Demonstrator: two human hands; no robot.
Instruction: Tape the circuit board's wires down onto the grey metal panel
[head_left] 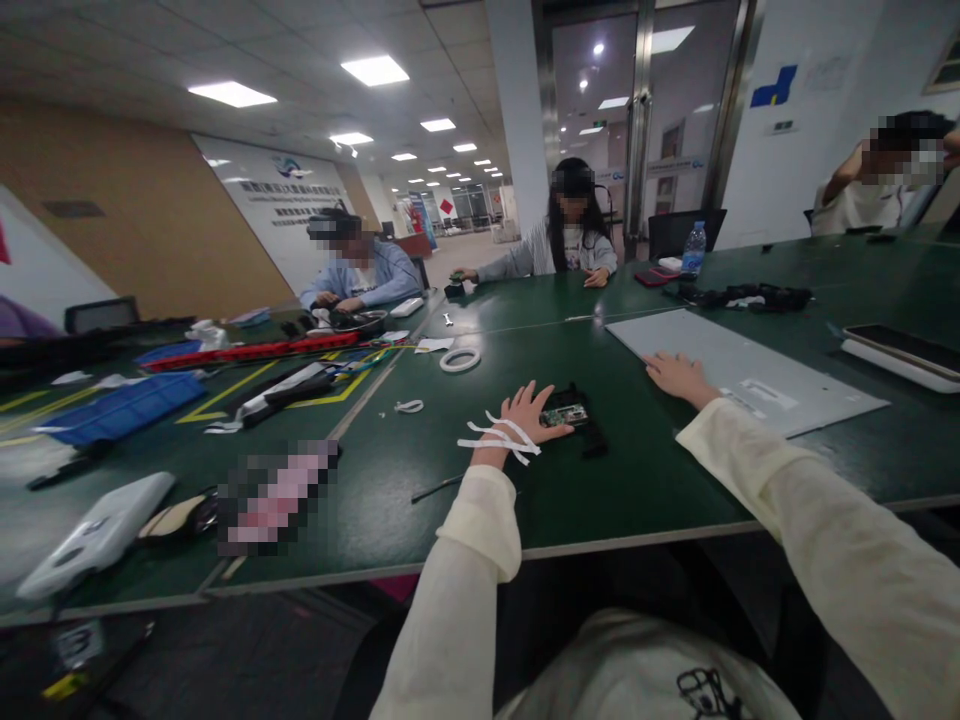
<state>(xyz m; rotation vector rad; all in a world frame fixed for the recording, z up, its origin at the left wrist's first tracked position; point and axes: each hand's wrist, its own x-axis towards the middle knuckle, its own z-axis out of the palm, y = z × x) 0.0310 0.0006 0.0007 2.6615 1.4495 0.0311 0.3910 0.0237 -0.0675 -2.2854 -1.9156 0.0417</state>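
My left hand (523,418) lies with fingers spread beside a black device with a bare green circuit board (564,414). Its thumb reaches over the board's near edge. Several white strips (504,436) cross the back of this hand and the wrist. Palm down, my right hand (681,378) rests with fingers stretched on the left part of a flat grey panel (697,340). That panel carries a white label. A thin dark rod (436,488) lies left of my left wrist, partly hidden by the sleeve.
On the green table (637,490) lie a white ring-shaped roll (460,369), a blue tray (124,410) and a white case (97,530). A water bottle (694,250) stands farther back. Two people (574,235) sit across the table; another is at far right.
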